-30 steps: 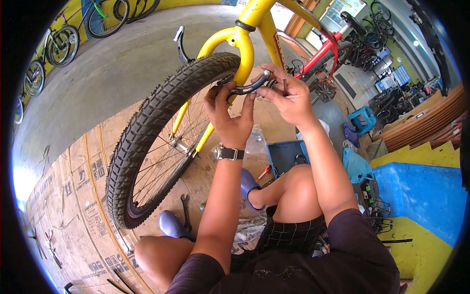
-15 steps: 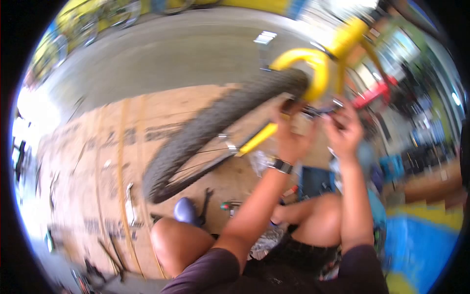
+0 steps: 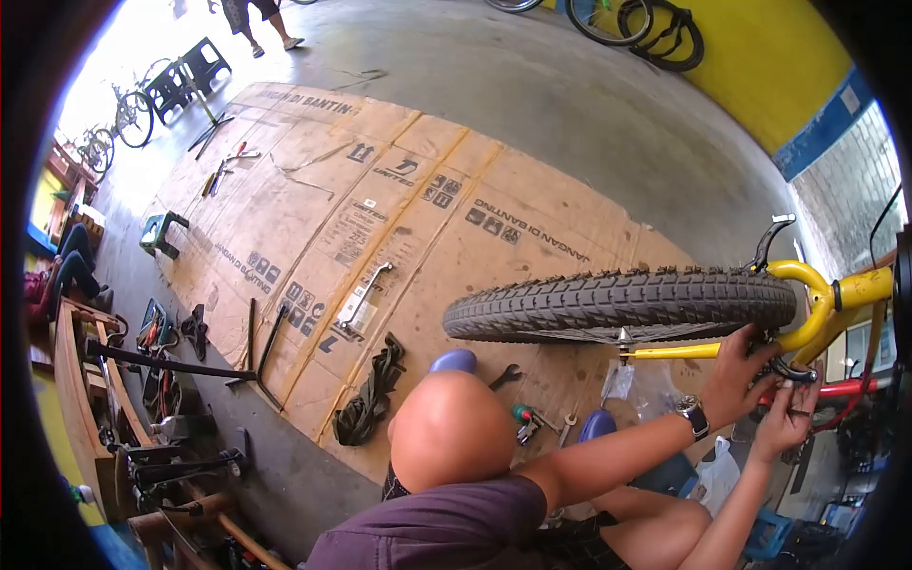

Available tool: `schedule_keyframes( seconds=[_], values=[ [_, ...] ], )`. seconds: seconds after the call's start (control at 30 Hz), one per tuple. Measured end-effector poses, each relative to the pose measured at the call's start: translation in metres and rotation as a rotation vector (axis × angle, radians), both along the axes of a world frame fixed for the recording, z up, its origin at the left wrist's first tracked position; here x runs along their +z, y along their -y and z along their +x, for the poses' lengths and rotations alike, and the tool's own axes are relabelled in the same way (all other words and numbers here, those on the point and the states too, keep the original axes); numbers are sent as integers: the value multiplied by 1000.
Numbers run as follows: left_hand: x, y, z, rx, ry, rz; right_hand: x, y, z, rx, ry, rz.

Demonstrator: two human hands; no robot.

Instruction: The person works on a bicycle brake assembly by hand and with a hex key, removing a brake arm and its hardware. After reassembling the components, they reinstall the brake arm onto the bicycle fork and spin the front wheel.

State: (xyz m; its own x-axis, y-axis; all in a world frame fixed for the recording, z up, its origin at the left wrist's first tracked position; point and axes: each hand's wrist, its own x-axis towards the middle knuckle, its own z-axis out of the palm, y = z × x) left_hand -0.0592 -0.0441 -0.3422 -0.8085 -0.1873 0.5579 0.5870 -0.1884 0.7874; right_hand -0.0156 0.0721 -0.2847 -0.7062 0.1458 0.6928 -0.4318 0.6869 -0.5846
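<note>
A yellow bicycle fork (image 3: pixel 806 275) comes in from the right with a knobby black tyre (image 3: pixel 617 296) on its wheel. My left hand (image 3: pixel 736 380), with a watch (image 3: pixel 693 416) at the wrist, reaches under the tyre by the lower fork leg. Its fingers close on a black brake arm (image 3: pixel 793 370). Just beyond it, my right hand (image 3: pixel 784 423) is pinched beneath the arm's end; a thin dark piece shows at its fingers, too small to name. On the far side of the tyre, the other brake arm (image 3: pixel 766 245) sticks out from the fork.
Cardboard (image 3: pixel 418 228) covers the floor. On it lie a combination wrench (image 3: pixel 366 294), a dark cloth strip (image 3: pixel 370 394) and another wrench (image 3: pixel 506 376). A wooden bench (image 3: pixel 85 408) stands at left, with a green stool (image 3: pixel 163 234) beyond. Far off, a person's legs (image 3: pixel 261 24) show.
The view has swung left, bringing more cardboard and the bench into sight. The wheel and both hands now appear farther right and lower, with the hands still at the brake.
</note>
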Motion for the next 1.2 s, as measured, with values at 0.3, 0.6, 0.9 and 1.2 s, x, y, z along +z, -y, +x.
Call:
schedule_keyframes(
  seconds=[0.3,0.6,0.9,1.2],
  values=[
    [1,-1,0,2,18,4,-10,-9,-6,-31,-100,77],
    [2,-6,-10,-19,-21,61,-19,-25,-15,-16,-76,-4],
    [-32,1,-20,-119,-107,292,11,5,-14,151,15,-485],
    [-27,14,-27,-470,116,577,28,12,-26,527,229,-648]
  ],
)
